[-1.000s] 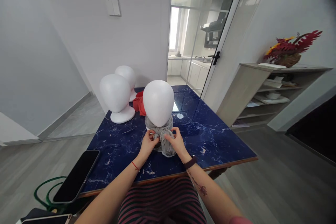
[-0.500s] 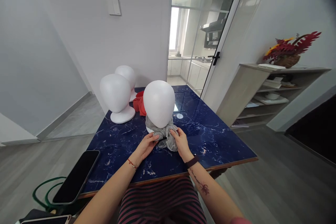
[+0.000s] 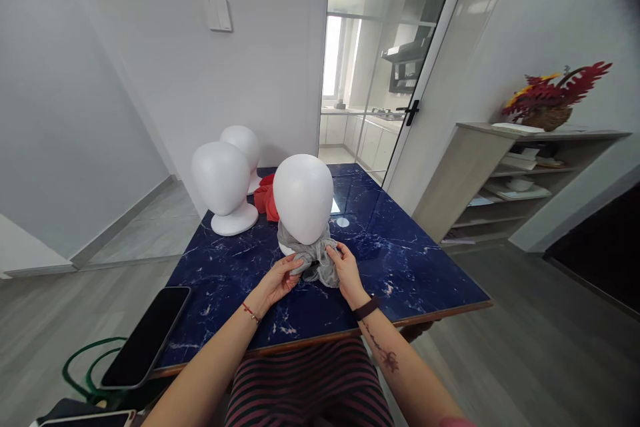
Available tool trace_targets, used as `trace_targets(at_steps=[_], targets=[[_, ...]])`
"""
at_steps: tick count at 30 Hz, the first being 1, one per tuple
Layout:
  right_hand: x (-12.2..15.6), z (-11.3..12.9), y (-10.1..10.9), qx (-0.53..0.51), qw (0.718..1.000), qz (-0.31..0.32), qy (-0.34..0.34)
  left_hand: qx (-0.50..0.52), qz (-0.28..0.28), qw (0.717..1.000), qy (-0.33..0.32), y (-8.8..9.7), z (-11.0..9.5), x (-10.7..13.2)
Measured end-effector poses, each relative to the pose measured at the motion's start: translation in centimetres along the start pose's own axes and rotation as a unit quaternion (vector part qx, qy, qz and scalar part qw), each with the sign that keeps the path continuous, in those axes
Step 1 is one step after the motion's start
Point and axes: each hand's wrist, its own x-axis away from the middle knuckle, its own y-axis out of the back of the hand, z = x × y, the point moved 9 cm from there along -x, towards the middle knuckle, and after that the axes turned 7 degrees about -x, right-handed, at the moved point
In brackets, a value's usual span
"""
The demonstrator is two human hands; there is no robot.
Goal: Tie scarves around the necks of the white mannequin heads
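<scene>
A white mannequin head (image 3: 303,197) stands on the blue marble table (image 3: 415,267) right in front of me. A grey scarf (image 3: 320,261) is wrapped round its neck, its knotted ends hanging at the front. My left hand (image 3: 279,278) pinches the scarf's left end from below. My right hand (image 3: 344,269) grips the scarf's right side beside the knot. Both hands are closed on the cloth.
Two more white mannequin heads (image 3: 222,183) stand at the table's far left, with a red cloth (image 3: 265,199) behind them. A black phone (image 3: 146,335) lies on the near left corner. A shelf unit (image 3: 505,173) with a flower basket (image 3: 547,103) stands to the right.
The scarf's hanging ends have been drawn up shorter against the neck. My left hand dropped a little and turned palm up; my right hand moved slightly right on the cloth.
</scene>
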Motion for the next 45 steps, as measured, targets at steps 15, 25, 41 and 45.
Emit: trace_targets(at_steps=[15, 25, 41, 45], targets=[[-0.1, 0.0, 0.4, -0.040, 0.999, -0.011, 0.006, -0.009, -0.076, 0.996, -0.044, 1.3, -1.1, 0.3], [-0.3, 0.3, 0.5, -0.036, 0.999, -0.009, 0.019, -0.303, -0.171, 0.919, -0.184, 2.8, -3.9, 0.8], [-0.6, 0.8, 1.7, 0.009, 0.997, -0.048, 0.059, -0.212, -0.225, 0.918, -0.248, 4.8, -4.1, 0.7], [-0.6, 0.9, 2.2, 0.002, 0.996, -0.069, 0.062, -0.169, -0.282, 0.912, -0.247, 6.4, -4.0, 1.0]])
